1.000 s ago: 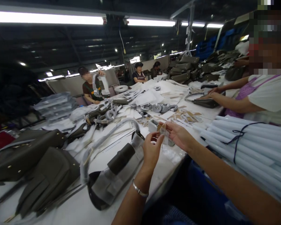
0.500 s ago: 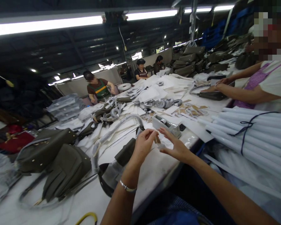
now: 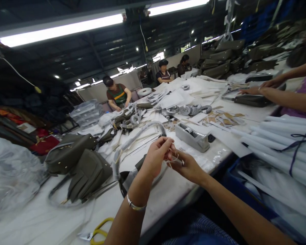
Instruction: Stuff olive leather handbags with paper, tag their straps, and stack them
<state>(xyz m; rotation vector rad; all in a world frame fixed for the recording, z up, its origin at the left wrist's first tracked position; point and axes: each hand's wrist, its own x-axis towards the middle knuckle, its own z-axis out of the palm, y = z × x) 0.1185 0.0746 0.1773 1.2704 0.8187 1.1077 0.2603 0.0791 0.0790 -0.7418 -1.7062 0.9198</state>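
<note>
My left hand (image 3: 158, 154) is closed in a pinch above the table's front part, its fingertips meeting those of my right hand (image 3: 187, 167). Thin pale strands (image 3: 171, 164) show between the two hands, and the right fingers are curled around them. What else the fingertips hold is hidden. Just behind my hands stands a grey tape dispenser (image 3: 192, 136). Partly covered by my left forearm, a dark olive bag (image 3: 125, 178) lies with its grey-wrapped handle (image 3: 116, 161) arching up. Yellow-handled scissors (image 3: 98, 233) rest near my left forearm.
Olive handbags (image 3: 89, 177) lie at left beside clear plastic wrapping (image 3: 12, 170). Brown-and-white tags (image 3: 223, 118), wrapped rolls and white sheets (image 3: 173, 98) cover the table's middle. White tubes (image 3: 280, 136) tied with cord are at right. A co-worker's arms (image 3: 283, 90) reach over the far right side.
My right hand has closed in from open, spread fingers to meet the left. The small brown card seen at my left fingertips no longer shows. The view has swung left, bringing the scissors fully in.
</note>
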